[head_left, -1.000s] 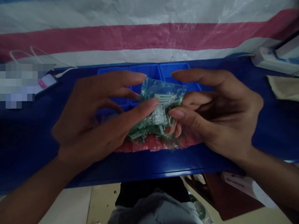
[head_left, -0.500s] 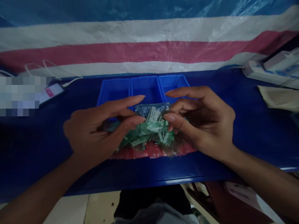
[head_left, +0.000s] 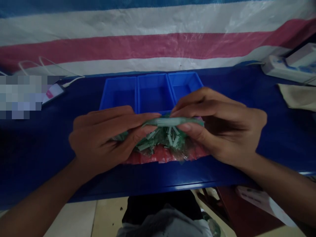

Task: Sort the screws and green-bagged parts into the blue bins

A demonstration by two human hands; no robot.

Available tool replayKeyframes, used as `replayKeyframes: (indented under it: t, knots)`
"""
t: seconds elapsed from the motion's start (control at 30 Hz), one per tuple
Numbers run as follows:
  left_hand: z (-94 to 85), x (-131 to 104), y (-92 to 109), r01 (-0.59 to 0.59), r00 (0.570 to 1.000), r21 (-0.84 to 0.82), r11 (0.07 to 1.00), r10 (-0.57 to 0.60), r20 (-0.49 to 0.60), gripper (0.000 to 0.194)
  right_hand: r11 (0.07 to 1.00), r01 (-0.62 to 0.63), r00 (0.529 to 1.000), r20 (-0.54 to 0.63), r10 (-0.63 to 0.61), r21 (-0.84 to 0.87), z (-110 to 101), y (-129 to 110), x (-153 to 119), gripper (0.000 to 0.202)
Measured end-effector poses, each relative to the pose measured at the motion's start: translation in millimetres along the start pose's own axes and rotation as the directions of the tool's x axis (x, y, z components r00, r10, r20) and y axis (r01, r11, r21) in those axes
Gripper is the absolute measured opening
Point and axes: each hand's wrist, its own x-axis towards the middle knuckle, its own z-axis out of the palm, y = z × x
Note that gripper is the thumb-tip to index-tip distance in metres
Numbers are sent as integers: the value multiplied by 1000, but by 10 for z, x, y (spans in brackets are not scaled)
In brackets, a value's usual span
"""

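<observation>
A small green-edged clear packet (head_left: pixel 168 122) with pale pieces inside is stretched level between my hands. My left hand (head_left: pixel 108 138) pinches its left end between thumb and fingers. On the other end, the thumb and fingers of my right hand (head_left: pixel 219 128) are closed. Below the packet lies a pile of similar packets (head_left: pixel 148 143) with pale strips in them, on a red plastic bag (head_left: pixel 159 155). Behind my hands stand three joined blue trays (head_left: pixel 155 93), their front edges partly covered by my fingers.
On the blue table (head_left: pixel 153 177), a phone-like device (head_left: pixel 53 93) with a white cable lies at the left, beside a pixelated area. A white power strip (head_left: pixel 283 70) and a beige cloth (head_left: pixel 298 96) are at the right. A striped sheet (head_left: pixel 153 46) hangs behind.
The packet has been tilted from facing the camera to nearly edge-on. My fingers have closed in around its ends, and my right hand has shifted slightly right.
</observation>
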Motion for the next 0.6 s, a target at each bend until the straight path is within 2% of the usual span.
replayKeyframes:
  t: [0.07, 0.13, 0.17, 0.23, 0.3, 0.37, 0.5, 0.6]
  knots:
    - [-10, 15, 28, 29, 999, 6, 1000, -29, -22, 38, 999, -9, 995, -100, 6, -35, -50, 62, 43, 20]
    - [-28, 21, 21, 95, 994, 26, 995, -93, -61, 35, 996, -48, 969, -246, 29, -74, -169, 205, 105, 26]
    - [-38, 22, 9, 137, 989, 37, 990, -134, -69, 30, 988, -114, 961, -263, 83, -104, -250, 302, 140, 30]
    - [-52, 26, -18, 215, 975, 47, 976, -211, -74, 21, 969, -140, 961, -264, 83, -204, -429, 513, 202, 32]
    - [-54, 38, -32, 249, 965, 23, 968, -246, -92, 17, 926, -205, 973, -166, 159, -317, -573, 687, 236, 38]
    - [-45, 58, -28, 248, 963, -5, 969, -247, -105, 18, 886, -205, 977, -38, 208, -416, -640, 780, 234, 32]
    - [-19, 108, -33, 238, 970, 44, 970, -234, -67, 18, 836, -49, 975, 155, 158, -547, -579, 785, 160, 10]
    - [-1, 122, -119, 240, 971, 104, 965, -239, -20, 17, 779, 62, 972, 214, 94, -624, -503, 785, 99, 28]
